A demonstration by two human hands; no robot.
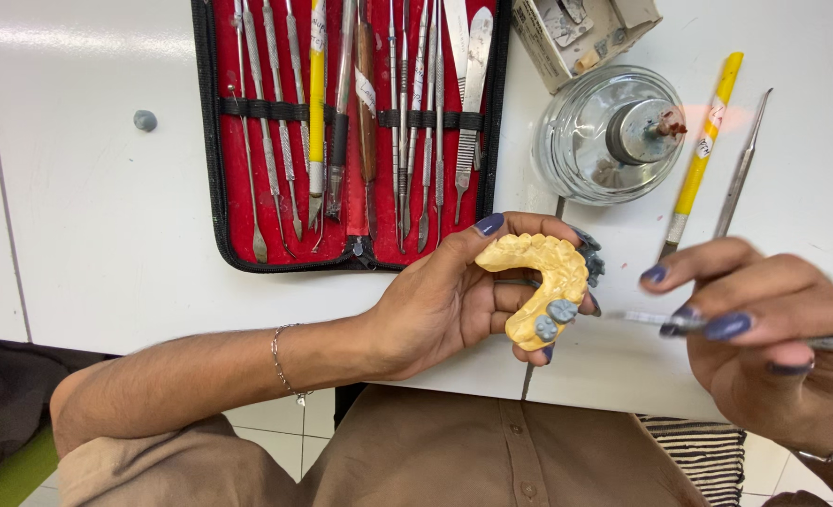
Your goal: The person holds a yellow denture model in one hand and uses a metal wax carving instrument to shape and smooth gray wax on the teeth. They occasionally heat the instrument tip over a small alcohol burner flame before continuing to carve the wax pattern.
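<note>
The left hand [444, 300] cups a yellow dental cast [540, 282] just below the red instrument case [355, 131]; beside the cast, the right hand [773, 324] pinches a thin metal carving tool [651, 319].

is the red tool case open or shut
Open: the red tool case lies spread flat on the white table, its metal instruments showing under elastic bands.

One dental cast [538, 282], one tool case [351, 131]
</note>
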